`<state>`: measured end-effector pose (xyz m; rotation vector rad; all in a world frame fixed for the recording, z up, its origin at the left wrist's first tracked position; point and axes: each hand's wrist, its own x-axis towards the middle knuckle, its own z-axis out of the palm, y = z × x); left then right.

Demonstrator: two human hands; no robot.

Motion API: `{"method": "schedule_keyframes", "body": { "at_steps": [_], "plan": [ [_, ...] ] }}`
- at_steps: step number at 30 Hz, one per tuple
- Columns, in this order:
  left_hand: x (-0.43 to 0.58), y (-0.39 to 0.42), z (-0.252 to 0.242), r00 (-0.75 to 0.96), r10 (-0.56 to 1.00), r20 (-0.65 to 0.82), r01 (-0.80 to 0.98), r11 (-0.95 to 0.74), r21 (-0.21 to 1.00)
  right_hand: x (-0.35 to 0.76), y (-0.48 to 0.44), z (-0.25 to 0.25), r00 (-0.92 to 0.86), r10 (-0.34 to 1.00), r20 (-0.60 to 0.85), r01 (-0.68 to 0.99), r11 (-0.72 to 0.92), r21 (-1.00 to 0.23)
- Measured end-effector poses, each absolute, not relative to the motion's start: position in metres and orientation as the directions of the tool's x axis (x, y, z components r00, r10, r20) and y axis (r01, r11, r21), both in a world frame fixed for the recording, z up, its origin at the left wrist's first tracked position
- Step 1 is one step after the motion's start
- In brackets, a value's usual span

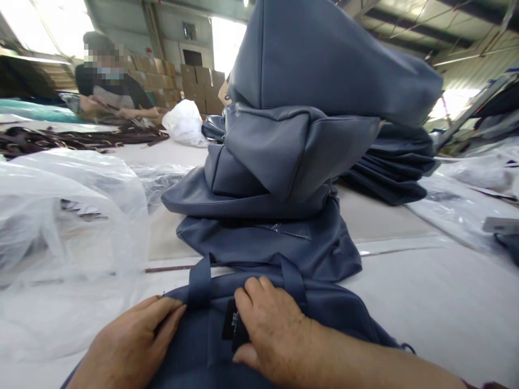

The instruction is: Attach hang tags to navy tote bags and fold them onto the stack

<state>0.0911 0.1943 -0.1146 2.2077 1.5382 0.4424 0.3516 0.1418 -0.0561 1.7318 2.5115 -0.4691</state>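
Note:
A blue-grey bag [332, 313] with two strap handles lies flat on the table right in front of me. My left hand [130, 346] rests on its left top edge, fingers together and curled onto the fabric. My right hand [271, 329] lies on the bag's middle, fingers bent over a small black label [232, 324] that it pinches against the fabric. Just beyond stands a tall pile of the same blue-grey bags [284, 162], leaning a little.
Clear plastic bags [68, 227] are heaped at the left. A second stack of blue bags [397, 167] sits at the right rear, with more plastic sheeting [466, 205] beside it. A person [109, 92] works at the far left, near dark straps [60, 140] and cardboard boxes [194, 81].

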Motion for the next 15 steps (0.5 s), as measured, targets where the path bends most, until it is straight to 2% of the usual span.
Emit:
{"method": "schedule_keyframes", "body": {
  "at_steps": [4,6,11,15],
  "plan": [
    [0.086,0.192,-0.113,0.358,0.933,-0.033,0.829,-0.301,0.471,0.361,0.147,-0.047,-0.287,0.882,-0.373,0.949,0.210,-0.234],
    [0.084,0.191,-0.115,0.376,0.927,-0.020,0.823,-0.324,0.466,0.368,0.149,-0.040,-0.299,0.860,-0.413,0.939,0.189,-0.286],
    [0.084,0.191,-0.115,0.418,0.906,0.065,0.793,-0.399,0.461,0.385,0.147,-0.028,-0.528,0.780,-0.335,0.789,0.307,-0.532],
    [0.086,0.190,-0.108,0.473,0.862,0.183,0.761,-0.505,0.407,0.389,0.148,-0.034,-0.597,0.739,-0.311,0.714,0.314,-0.626]
  ]
}}
